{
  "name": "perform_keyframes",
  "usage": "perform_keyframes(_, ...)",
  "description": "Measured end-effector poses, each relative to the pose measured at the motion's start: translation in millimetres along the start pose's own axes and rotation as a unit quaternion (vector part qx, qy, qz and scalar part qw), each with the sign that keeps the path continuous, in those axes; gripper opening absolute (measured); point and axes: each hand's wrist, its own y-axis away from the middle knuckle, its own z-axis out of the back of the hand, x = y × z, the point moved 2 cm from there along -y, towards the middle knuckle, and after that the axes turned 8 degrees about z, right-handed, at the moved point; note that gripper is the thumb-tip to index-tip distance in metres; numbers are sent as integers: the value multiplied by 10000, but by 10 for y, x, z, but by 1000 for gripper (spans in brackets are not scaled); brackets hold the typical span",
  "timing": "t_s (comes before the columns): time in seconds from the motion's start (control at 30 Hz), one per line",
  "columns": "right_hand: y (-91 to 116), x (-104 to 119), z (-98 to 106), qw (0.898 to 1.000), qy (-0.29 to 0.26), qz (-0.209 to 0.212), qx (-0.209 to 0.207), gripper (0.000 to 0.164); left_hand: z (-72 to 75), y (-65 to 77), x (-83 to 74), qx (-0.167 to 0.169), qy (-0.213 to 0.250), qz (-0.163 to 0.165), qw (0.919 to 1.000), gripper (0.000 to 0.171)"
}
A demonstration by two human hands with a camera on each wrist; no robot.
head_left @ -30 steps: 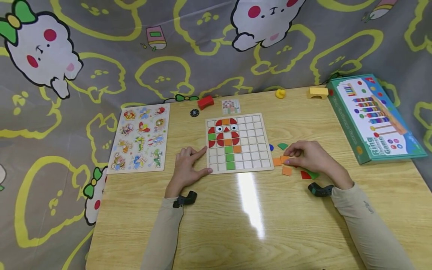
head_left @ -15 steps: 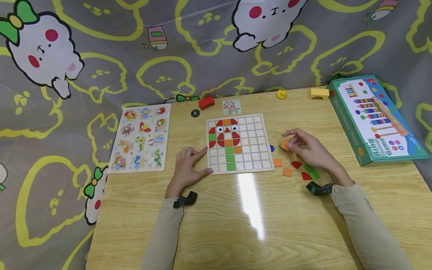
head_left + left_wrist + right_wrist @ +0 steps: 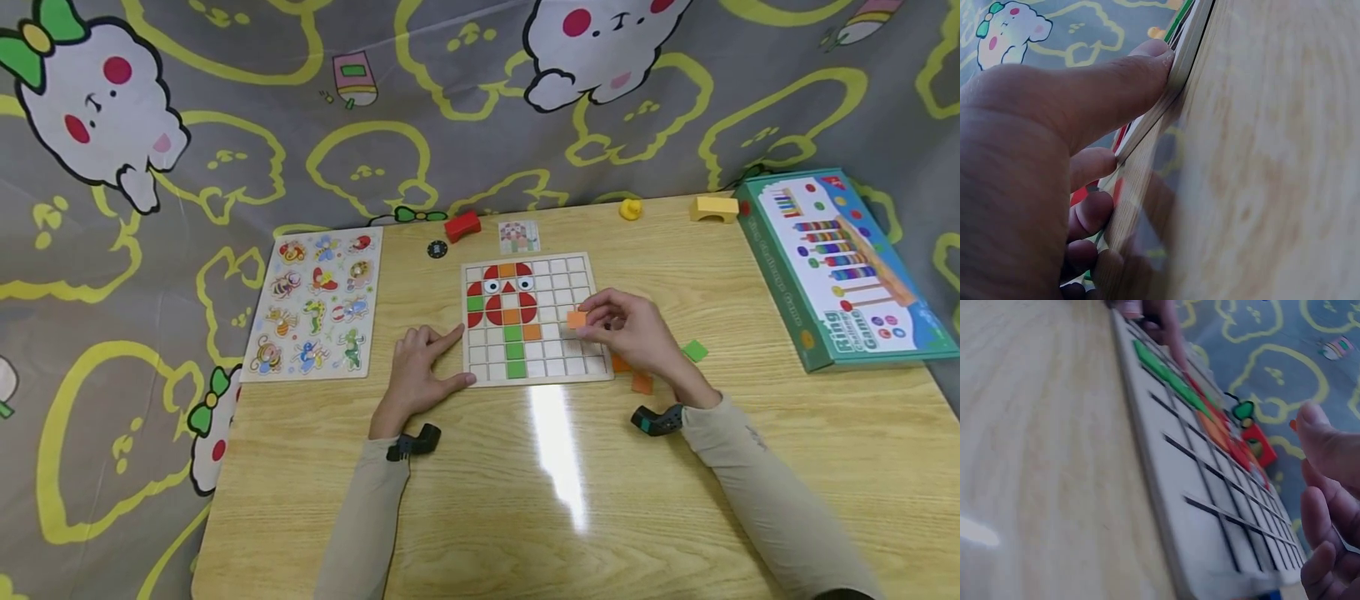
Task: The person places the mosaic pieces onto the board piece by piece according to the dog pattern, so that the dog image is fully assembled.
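Note:
A wooden grid board [image 3: 558, 367] lies mid-table, with red, orange and green tiles in its left part forming a bird-like figure with two eyes. My left hand [image 3: 417, 367] rests at its lower left, thumb and index finger stretched against the rim. The left wrist view shows the thumb [image 3: 1116, 87] on the board's corner [image 3: 1179, 78]. Over the board's right side, my right hand [image 3: 626, 329] pinches an orange square tile [image 3: 576, 320] between thumb and fingers. In the right wrist view only a sliver of that tile [image 3: 1293, 425] shows beside the thumb.
Loose tiles, including a green square [image 3: 694, 350] and an orange square [image 3: 642, 383], lie right of the board, partly behind my right hand. A pattern card [image 3: 519, 237], red block [image 3: 462, 226], insect puzzle [image 3: 307, 308], rubber duck [image 3: 631, 209], yellow block [image 3: 714, 208] and game box [image 3: 847, 267] surround it.
My right hand has picked an orange square tile from the loose ones and carried it left, over the board. My left hand has stayed at the board's rim.

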Motion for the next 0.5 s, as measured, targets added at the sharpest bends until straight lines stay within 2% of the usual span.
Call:
perform_keyframes(0.17, -62, 41, -290, 9964, 420, 597, 438, 31, 1, -8, 5, -16, 45, -4, 10000, 81)
perform_keyframes(0.3, -102, 44, -448, 9912, 708, 913, 639, 31, 12, -2, -4, -8, 98, 5, 10000, 81)
perform_keyframes(0.5, -140, 58, -564, 9816, 1436, 1033, 724, 35, 20, -4, -12, 47, 97, 87, 9999, 81)
